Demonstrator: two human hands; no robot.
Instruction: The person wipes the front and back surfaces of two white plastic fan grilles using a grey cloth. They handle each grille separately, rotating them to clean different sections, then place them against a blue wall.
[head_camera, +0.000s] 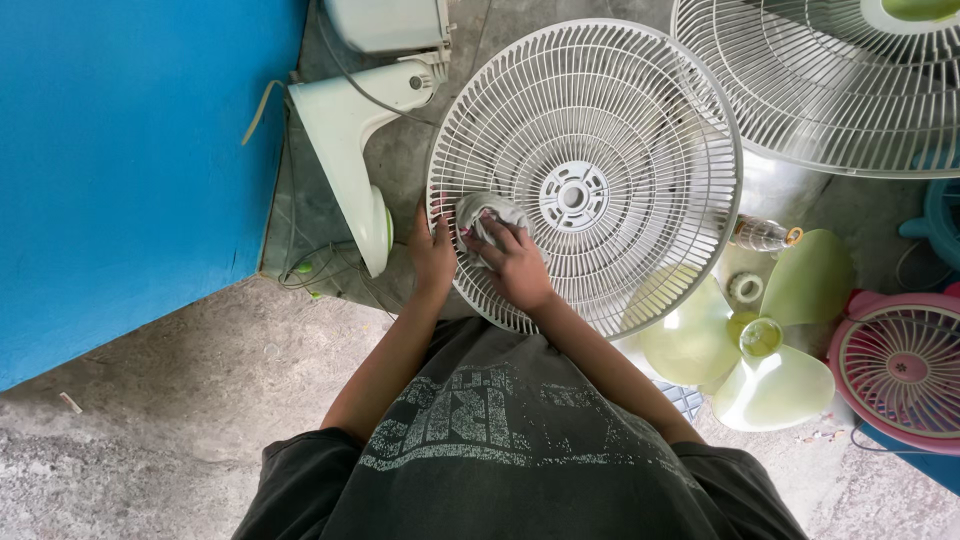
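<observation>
A round white fan grille (640, 130) stands tilted in front of me on the concrete floor. My left hand (432, 255) grips its lower left rim. My right hand (515, 265) presses a crumpled grey cloth (485, 212) against the grille's wires, left of the round hub (572, 196). Both forearms reach down from my dark grey printed shirt.
A white fan body and stand (355, 130) with a cord lies to the left beside a blue wall (130, 160). A second white grille (830, 80) is top right. Pale green fan blades (770, 340), a small bottle (762, 234) and a pink fan (900, 360) sit to the right.
</observation>
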